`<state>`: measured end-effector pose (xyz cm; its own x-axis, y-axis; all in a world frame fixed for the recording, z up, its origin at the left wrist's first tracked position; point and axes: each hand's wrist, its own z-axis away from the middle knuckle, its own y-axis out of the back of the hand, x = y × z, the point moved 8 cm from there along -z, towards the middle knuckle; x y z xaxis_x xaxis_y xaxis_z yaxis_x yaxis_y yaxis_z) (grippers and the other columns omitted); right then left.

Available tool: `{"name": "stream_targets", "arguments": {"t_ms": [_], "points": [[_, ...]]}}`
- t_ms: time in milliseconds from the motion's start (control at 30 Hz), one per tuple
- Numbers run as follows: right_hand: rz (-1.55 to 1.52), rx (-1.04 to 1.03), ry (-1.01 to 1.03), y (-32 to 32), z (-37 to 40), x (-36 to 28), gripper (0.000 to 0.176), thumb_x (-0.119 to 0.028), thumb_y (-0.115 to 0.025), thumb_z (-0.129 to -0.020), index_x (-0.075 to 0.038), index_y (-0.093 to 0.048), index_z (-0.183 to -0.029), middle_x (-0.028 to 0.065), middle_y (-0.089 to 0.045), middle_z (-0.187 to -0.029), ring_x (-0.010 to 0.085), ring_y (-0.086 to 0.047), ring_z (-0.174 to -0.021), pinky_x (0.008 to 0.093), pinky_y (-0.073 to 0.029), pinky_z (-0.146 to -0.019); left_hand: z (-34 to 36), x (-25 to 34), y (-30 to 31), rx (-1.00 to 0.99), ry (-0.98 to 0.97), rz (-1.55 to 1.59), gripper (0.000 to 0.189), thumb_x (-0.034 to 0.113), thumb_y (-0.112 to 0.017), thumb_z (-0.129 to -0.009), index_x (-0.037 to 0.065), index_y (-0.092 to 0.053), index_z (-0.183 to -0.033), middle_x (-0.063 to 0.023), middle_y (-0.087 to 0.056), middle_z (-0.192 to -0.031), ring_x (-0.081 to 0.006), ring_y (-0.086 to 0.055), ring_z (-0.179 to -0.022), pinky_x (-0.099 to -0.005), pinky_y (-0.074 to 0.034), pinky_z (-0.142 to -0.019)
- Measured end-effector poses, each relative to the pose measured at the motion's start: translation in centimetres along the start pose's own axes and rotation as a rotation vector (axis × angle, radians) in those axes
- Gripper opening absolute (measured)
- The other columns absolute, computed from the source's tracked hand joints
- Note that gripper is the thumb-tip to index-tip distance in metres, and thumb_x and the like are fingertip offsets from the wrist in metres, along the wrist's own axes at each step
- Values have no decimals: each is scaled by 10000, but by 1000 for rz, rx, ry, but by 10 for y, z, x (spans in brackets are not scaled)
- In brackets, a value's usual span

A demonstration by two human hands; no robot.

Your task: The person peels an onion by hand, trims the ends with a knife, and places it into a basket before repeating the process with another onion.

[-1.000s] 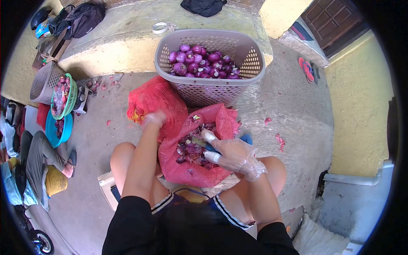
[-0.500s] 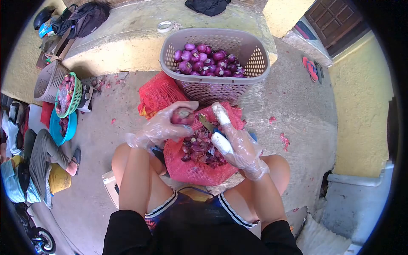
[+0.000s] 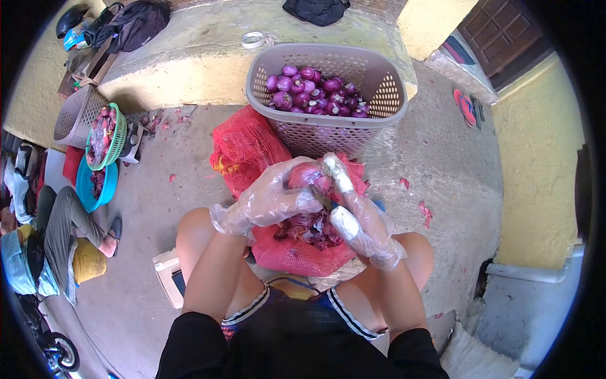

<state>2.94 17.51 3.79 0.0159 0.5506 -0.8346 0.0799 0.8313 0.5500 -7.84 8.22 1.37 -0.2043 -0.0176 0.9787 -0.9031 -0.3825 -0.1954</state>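
My left hand [image 3: 271, 194], in a clear plastic glove, is wrapped round a red onion [image 3: 308, 175]. Close against it on the right is my right hand [image 3: 363, 221], gloved too, with white wrapping on its thumb and a finger. It holds a small knife [image 3: 323, 198], whose blade touches the onion's lower side. Under both hands lies a red mesh sack [image 3: 297, 258] with onion skins [image 3: 319, 235] on it. Beyond them a grey-brown basket [image 3: 325, 129] holds several peeled purple onions [image 3: 315, 91].
Another red mesh sack [image 3: 249, 148] lies left of the basket. At the left are a green basket [image 3: 117, 142], a blue basin [image 3: 85, 189], a yellow bucket [image 3: 88, 260] and a seated person's leg [image 3: 79, 218]. Slippers [image 3: 466, 107] lie near the door.
My left hand has moved right with the onion, and the onion now meets the knife in my right hand. The view has shifted slightly.
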Motion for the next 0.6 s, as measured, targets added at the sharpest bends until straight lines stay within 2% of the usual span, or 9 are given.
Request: {"name": "stream_targets", "arguments": {"t_ms": [67,167,200,267,300,367,467,567,600], "points": [[-132,1,13,-1,2,3,782,-240,-542,-939,-149,-78,-1562,166,-684,-865,371,-674,-695,410,-498,-631,3,4,-7,-30,80,137,572,303,-758,-750,17,-567,-1207,-32,-632,-985,-114,-591,-830,-241,-486,-684],[-296,-27,-34,0,2,-4,797,-193,-557,-918,-148,-92,-1562,170,-687,-917,339,-685,-711,382,-506,-662,9,3,-20,-113,210,102,409,266,-675,-832,19,-597,-1149,-9,-617,-934,-75,-518,-803,-272,-457,-714],[-267,-33,1,3,1,-11,795,-177,-562,-912,-143,-104,-1561,174,-687,-932,326,-688,-719,377,-507,-672,9,0,-21,-110,210,165,483,316,-705,-786,14,-599,-1148,-12,-623,-921,-82,-534,-784,-261,-454,-683],[-169,-73,-36,6,2,-21,761,-194,-554,-913,-103,-148,-1551,173,-657,-1051,279,-671,-801,353,-493,-744,8,-11,-21,-103,208,291,633,417,-767,-694,3,-604,-1146,-18,-634,-894,-98,-568,-745,-239,-448,-620],[-99,-107,-108,7,4,-25,736,-225,-543,-921,-69,-181,-1543,168,-629,-1155,243,-651,-876,333,-478,-805,9,-15,-20,-120,244,248,639,421,-769,-687,2,-607,-1141,-20,-637,-895,-99,-572,-742,-241,-453,-622],[-46,-78,-62,7,5,-27,725,-223,-555,-915,-50,-218,-1533,165,-628,-1143,233,-642,-851,327,-474,-792,12,-21,-14,-154,316,162,650,430,-774,-672,0,-612,-1132,-24,-643,-897,-102,-580,-737,-245,-463,-624],[-140,55,172,0,4,-20,744,-156,-609,-887,-80,-236,-1526,162,-682,-869,287,-655,-633,356,-492,-631,15,-19,-17,-155,338,230,666,450,-790,-637,6,-623,-1104,-26,-646,-906,-108,-592,-750,-247,-471,-637],[-219,71,177,-3,3,-15,731,-158,-617,-883,-70,-262,-1517,137,-667,-758,292,-636,-592,368,-483,-597,16,-26,-20,-191,219,292,519,419,-720,-779,37,-614,-1113,11,-606,-819,-57,-508,-642,-226,-398,-546],[-169,78,181,-2,4,-14,723,-155,-615,-883,-65,-270,-1513,129,-659,-728,291,-632,-585,375,-481,-591,15,-21,-23,-189,210,313,540,428,-722,-773,36,-611,-1129,-3,-619,-854,-70,-533,-680,-234,-420,-575]]}}
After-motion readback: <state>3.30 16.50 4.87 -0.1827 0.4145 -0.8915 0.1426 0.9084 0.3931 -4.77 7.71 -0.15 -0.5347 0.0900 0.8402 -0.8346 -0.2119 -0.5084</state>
